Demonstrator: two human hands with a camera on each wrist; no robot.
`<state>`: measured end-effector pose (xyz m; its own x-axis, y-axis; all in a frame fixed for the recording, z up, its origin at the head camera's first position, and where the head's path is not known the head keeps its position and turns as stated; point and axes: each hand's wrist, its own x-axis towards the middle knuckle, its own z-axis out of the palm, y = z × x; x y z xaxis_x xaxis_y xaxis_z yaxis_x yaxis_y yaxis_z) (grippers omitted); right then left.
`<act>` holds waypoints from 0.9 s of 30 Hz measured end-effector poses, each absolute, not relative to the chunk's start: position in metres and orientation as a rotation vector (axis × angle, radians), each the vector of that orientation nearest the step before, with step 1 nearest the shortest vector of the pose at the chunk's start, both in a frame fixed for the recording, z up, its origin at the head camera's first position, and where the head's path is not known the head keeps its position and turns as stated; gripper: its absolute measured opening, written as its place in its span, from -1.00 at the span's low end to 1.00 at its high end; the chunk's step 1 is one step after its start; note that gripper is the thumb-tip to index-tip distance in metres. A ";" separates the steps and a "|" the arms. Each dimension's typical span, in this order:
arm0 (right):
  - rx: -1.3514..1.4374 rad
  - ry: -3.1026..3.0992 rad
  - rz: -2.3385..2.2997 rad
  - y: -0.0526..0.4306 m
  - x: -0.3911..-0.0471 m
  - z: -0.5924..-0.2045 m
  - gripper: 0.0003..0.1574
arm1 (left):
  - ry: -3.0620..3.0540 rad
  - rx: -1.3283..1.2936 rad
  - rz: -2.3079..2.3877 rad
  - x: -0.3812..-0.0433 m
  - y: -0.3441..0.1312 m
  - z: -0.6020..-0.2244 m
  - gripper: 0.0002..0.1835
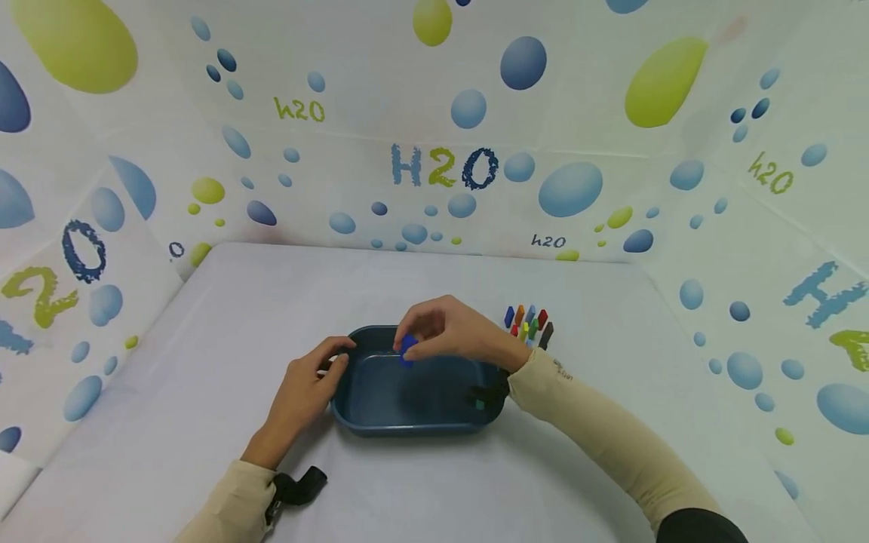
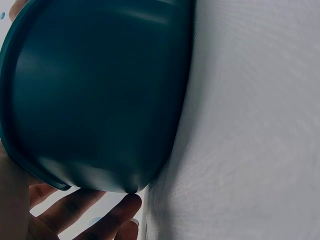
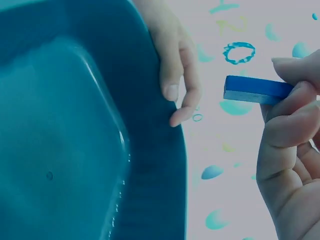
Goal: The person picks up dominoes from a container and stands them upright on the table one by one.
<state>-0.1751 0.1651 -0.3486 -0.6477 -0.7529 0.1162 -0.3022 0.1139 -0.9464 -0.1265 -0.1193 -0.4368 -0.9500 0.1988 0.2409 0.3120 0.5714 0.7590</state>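
A dark blue-green basin [image 1: 417,431] with rounded corners sits on the white cloth. Above its far part, my right hand [image 1: 455,332] pinches a small blue rectangular block [image 1: 407,348] between thumb and fingers. In the right wrist view the blue block [image 3: 257,90] juts out from the fingertips, apart from the basin. My left hand [image 1: 308,385] rests against the basin's left end, with fingers loosely bent and touching the rim. Seen from the left wrist, the fingers [image 2: 107,220] of that hand lie along the basin's outer wall [image 2: 100,100].
Several small coloured blocks [image 1: 532,326] stand upright behind the basin on the right, partly hidden by my right wrist. White cloth [image 1: 305,286] covers the table. Printed walls [image 1: 380,98] enclose its back and sides. A black wrist device [image 1: 302,486] hangs by my left sleeve.
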 end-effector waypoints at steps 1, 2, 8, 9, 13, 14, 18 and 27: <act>-1.016 2.013 -1.554 0.168 -0.174 -0.348 -0.78 | -2.670 -0.436 -1.330 -0.126 -0.119 -0.437 -0.75; -1.007 2.023 -1.560 0.171 -0.173 -0.348 -0.77 | -2.670 -0.437 -1.334 -0.126 -0.119 -0.438 -0.75; -0.969 2.058 -1.629 0.189 -0.166 -0.340 -0.76 | -2.661 -0.436 -1.337 -0.124 -0.119 -0.439 -0.75; -0.968 2.075 -1.636 0.192 -0.164 -0.338 -0.77 | -2.660 -0.437 -1.335 -0.124 -0.119 -0.440 -0.75; -0.944 2.131 -1.668 0.207 -0.158 -0.329 -0.77 | -2.662 -0.443 -1.333 -0.124 -0.119 -0.440 -0.75; -0.931 2.151 -1.671 0.211 -0.157 -0.328 -0.77 | -2.664 -0.444 -1.333 -0.124 -0.119 -0.440 -0.74; -0.867 2.241 -1.679 0.226 -0.153 -0.322 -0.75 | -2.664 -0.443 -1.332 -0.125 -0.120 -0.438 -0.75; -0.755 2.418 -1.691 0.256 -0.152 -0.319 -0.70 | -2.677 -0.432 -1.328 -0.126 -0.119 -0.438 -0.74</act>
